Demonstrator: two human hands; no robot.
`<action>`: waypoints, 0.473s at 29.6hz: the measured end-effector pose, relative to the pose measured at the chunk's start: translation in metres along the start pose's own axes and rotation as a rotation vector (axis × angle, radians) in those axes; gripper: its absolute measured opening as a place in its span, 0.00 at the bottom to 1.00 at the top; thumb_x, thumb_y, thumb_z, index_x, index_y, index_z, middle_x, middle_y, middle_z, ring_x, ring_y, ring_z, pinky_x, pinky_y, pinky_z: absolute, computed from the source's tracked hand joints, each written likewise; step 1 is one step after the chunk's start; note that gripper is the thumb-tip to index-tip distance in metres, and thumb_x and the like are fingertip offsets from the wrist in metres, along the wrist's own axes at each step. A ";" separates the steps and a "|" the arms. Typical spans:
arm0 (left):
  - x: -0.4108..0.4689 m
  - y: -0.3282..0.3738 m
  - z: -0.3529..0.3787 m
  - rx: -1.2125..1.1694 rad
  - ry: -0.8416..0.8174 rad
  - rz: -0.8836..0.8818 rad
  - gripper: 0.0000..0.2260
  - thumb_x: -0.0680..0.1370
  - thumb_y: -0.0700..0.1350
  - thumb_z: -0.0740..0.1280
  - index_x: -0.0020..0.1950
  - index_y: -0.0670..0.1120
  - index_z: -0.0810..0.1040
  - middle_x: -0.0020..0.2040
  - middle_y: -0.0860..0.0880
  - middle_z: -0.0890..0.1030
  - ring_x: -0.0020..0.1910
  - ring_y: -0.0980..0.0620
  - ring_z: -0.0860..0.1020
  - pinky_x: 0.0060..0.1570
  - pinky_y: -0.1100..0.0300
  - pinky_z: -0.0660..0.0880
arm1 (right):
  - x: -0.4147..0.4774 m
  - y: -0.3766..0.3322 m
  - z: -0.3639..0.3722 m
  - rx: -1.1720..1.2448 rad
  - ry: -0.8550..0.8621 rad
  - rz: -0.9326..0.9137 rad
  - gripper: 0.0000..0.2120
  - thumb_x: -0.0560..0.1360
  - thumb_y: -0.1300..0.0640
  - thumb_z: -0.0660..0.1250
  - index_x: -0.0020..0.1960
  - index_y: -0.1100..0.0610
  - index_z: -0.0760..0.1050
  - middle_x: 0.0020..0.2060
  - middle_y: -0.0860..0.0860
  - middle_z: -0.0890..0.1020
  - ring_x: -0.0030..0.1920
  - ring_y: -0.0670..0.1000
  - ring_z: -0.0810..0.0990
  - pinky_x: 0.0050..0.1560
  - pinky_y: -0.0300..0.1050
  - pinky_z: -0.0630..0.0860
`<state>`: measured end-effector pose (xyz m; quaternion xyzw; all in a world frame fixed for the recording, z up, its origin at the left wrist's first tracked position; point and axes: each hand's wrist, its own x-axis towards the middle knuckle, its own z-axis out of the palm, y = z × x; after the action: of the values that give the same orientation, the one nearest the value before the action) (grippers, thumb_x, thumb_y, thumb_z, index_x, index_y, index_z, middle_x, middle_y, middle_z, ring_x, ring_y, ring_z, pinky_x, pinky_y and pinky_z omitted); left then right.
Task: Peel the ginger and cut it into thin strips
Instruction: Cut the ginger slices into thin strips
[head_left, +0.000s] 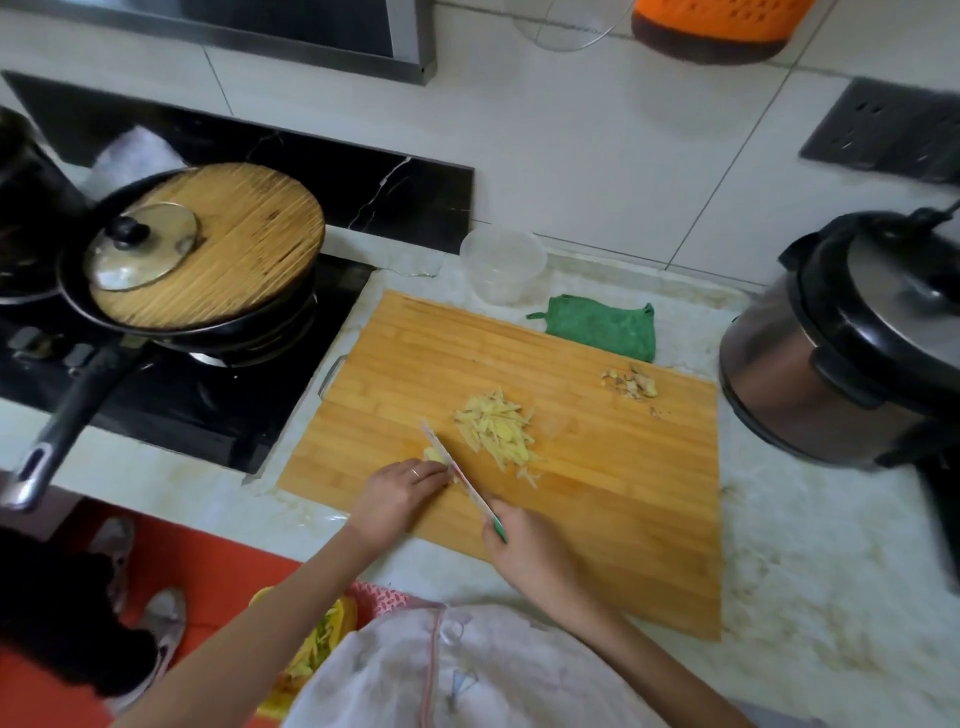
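- cutting board (597, 493): bamboo, lies flat on the pale bench (831, 571); the reference for every item below.
- ginger piece (434, 454): pale yellow, uncut remainder, on the board near its front left part, mostly hidden under the left fingertips.
- left hand (400, 491): over the board's front left area, fingers curled down and pinning the ginger piece; a ring on one finger.
- knife (457, 473): light blade, green handle, blade laid against the ginger piece beside the left fingertips, tip pointing to the board's far side.
- right hand (524, 545): over the board's front edge, fingers closed round the knife handle.
- ginger strips (498, 434): loose heap of thin yellow strips at the board's middle, just right of the blade.
- peelings (631, 384): small brownish heap near the board's far right corner.
- green cloth (602, 327): folded, on the bench touching the board's far edge.
- plastic container (501, 265): clear, beyond the board's far edge, beside the cloth.
- pressure cooker (841, 338): steel with black lid, on the bench right of the board.
- stove (182, 410): black, left of the board, carrying a frying pan (83, 395) covered by a round wooden lid (249, 244).
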<state>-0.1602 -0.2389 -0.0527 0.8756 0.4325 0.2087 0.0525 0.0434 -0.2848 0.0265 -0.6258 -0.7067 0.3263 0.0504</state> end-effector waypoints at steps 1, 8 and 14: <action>0.000 -0.001 0.001 -0.006 0.003 0.000 0.13 0.74 0.41 0.60 0.54 0.46 0.81 0.52 0.50 0.83 0.44 0.49 0.82 0.37 0.62 0.77 | 0.000 -0.001 -0.001 -0.020 -0.001 0.001 0.16 0.78 0.51 0.56 0.65 0.46 0.71 0.39 0.56 0.81 0.35 0.58 0.77 0.33 0.48 0.68; 0.005 -0.001 0.001 -0.001 0.091 0.023 0.13 0.72 0.40 0.60 0.53 0.48 0.78 0.48 0.50 0.84 0.41 0.50 0.82 0.37 0.62 0.71 | 0.002 -0.014 0.000 -0.122 -0.061 0.039 0.22 0.78 0.54 0.56 0.71 0.47 0.64 0.46 0.58 0.82 0.47 0.61 0.80 0.39 0.48 0.72; 0.004 -0.006 0.007 -0.020 0.128 0.019 0.12 0.71 0.40 0.62 0.50 0.48 0.81 0.46 0.50 0.84 0.38 0.50 0.82 0.34 0.61 0.72 | -0.002 -0.032 -0.012 -0.123 -0.101 0.089 0.23 0.80 0.55 0.56 0.75 0.49 0.59 0.54 0.56 0.81 0.55 0.57 0.78 0.38 0.42 0.61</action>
<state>-0.1591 -0.2314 -0.0592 0.8640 0.4246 0.2689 0.0316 0.0221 -0.2820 0.0533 -0.6412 -0.6986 0.3152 -0.0385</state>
